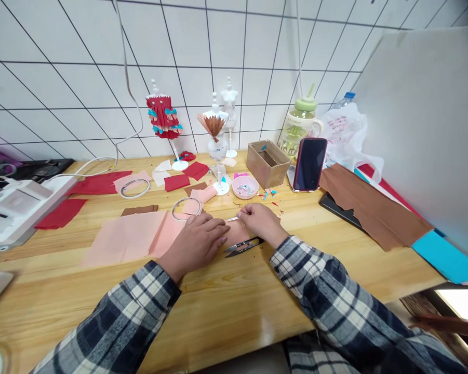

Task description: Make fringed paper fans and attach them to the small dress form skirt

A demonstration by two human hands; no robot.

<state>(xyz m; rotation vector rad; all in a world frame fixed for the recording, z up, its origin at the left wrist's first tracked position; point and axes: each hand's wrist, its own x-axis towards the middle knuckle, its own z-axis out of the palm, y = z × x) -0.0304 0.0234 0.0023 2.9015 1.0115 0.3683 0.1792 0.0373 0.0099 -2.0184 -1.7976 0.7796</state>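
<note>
My left hand [199,236] lies flat, fingers stretched out, over a piece of pale pink cloth [237,231]. To its right, my right hand [260,221] is closed in a pinch at the end of a small white strip [232,219], just above the same pink piece. Black-handled thread snips [243,247] lie below the fingertips, between the two hands. A silvery white ring [173,210] rests by the left fingertips. Larger pale pink sheets [120,236] spread out to the left. Part of the pink piece is hidden under my hands.
Behind stand dress-form figurines, one in red ruffles [162,117], one with a brown pleated fan [214,127]. A pink dish [245,187], cardboard box [270,169] and upright phone [310,163] stand further right. Brown cloth [374,202] lies at right, a white power strip [19,208] at left.
</note>
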